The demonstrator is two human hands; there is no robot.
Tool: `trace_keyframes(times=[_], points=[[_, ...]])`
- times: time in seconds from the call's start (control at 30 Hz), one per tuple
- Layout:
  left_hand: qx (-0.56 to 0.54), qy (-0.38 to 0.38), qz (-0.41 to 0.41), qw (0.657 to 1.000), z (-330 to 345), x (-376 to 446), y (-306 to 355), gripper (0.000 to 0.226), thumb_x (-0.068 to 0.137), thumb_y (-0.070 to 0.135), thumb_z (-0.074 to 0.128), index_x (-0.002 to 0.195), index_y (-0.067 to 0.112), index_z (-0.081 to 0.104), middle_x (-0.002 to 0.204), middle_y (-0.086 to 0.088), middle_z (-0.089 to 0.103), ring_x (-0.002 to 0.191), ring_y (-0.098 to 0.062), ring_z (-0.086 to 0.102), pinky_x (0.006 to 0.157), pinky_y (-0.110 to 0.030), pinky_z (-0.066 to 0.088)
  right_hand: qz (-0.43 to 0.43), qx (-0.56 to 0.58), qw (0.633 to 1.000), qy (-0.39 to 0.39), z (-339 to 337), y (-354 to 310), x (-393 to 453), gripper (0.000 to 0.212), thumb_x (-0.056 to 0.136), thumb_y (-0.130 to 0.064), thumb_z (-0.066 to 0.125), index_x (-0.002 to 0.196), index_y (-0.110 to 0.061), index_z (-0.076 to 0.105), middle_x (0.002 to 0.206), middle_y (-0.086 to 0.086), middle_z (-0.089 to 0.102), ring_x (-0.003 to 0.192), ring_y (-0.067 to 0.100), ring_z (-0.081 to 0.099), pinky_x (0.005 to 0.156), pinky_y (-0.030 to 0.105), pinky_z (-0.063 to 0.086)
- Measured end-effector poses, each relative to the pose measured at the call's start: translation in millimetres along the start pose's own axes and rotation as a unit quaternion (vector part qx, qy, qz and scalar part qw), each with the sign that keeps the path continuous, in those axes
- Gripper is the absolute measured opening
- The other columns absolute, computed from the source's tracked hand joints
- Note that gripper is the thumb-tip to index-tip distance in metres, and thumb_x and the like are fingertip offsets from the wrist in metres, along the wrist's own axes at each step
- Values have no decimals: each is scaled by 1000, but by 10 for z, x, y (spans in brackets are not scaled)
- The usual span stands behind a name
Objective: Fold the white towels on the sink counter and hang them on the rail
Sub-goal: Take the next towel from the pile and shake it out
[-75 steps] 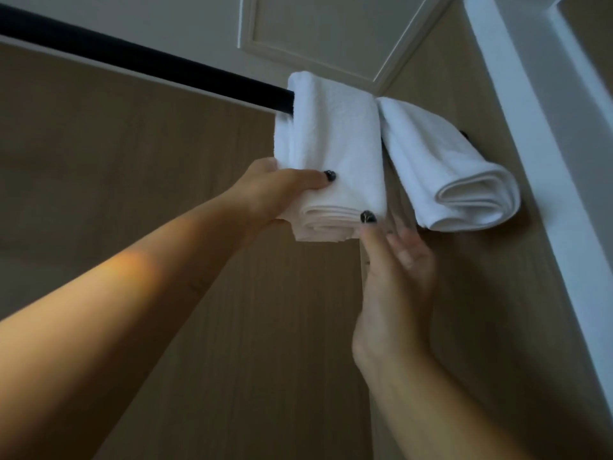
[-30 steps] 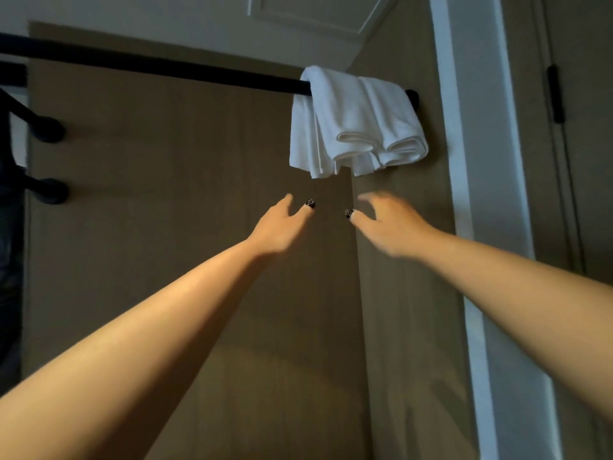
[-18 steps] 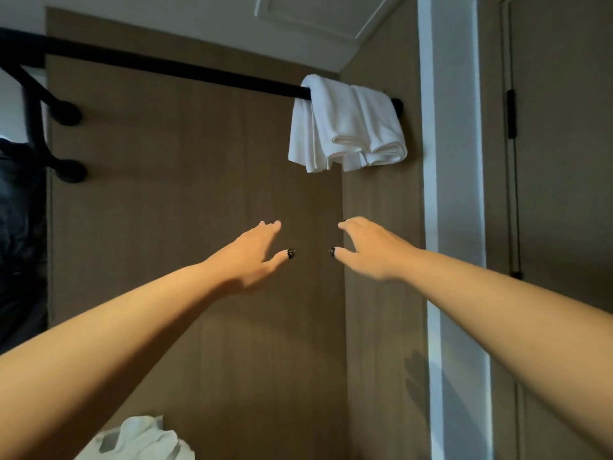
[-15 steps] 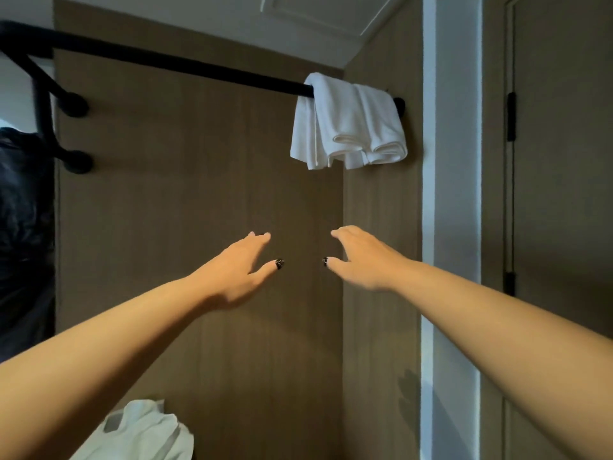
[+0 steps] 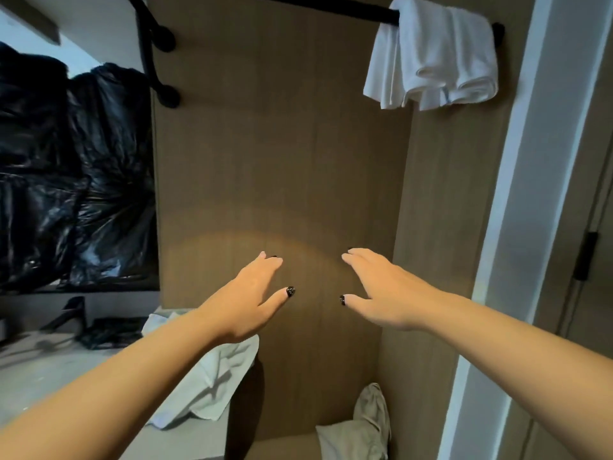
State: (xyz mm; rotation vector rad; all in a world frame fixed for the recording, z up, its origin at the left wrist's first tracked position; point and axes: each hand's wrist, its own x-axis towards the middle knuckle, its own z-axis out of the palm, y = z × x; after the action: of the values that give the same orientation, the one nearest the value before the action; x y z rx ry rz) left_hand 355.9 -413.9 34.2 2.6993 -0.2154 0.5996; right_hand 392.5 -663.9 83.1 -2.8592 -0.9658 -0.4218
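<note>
Both hands [image 5: 247, 298] dropped well below folded towels [image 5: 434, 54] on rail [image 5: 331, 6].

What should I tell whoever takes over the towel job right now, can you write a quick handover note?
Left hand: open, holds nothing.
Right hand: open, holds nothing.
Done: folded white towels hang over the black rail at its right end.
Left: one crumpled white towel lies on the counter below the left arm; fold it and hang it beside the others.
</note>
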Motion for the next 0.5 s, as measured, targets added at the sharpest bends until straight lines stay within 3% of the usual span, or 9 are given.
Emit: trace_keyframes(times=[0.23, 0.33, 0.5], points=[[-9, 4, -46, 999, -180, -634, -726, 67, 99, 55, 39, 156, 32, 12, 164, 13, 5, 150, -6, 3, 113, -23, 13, -26, 95, 995, -22, 660, -648, 221, 77, 98, -50, 47, 157, -26, 5, 165, -9, 4, 151, 11, 10, 120, 32, 21], [-38, -2, -71, 997, -244, -807, -1123, 66, 99, 54, 38, 156, 32, 14, 161, 19, 6, 145, 5, -2, 114, -20, 10, -12, 148, 988, -40, 1040, -979, 421, 78, 97, -52, 49, 157, -29, 5, 165, -12, 3, 150, 10, 12, 119, 31, 24], [-69, -6, -78, 995, -247, -930, -1793, 64, 99, 53, 37, 156, 31, 17, 160, 21, 11, 138, 14, -7, 112, -14, 5, -39, 168, 982, -78, 1591, -1474, 769, 70, 95, -49, 50, 153, -29, 15, 160, -12, 16, 144, 7, 20, 110, 20, 24]])
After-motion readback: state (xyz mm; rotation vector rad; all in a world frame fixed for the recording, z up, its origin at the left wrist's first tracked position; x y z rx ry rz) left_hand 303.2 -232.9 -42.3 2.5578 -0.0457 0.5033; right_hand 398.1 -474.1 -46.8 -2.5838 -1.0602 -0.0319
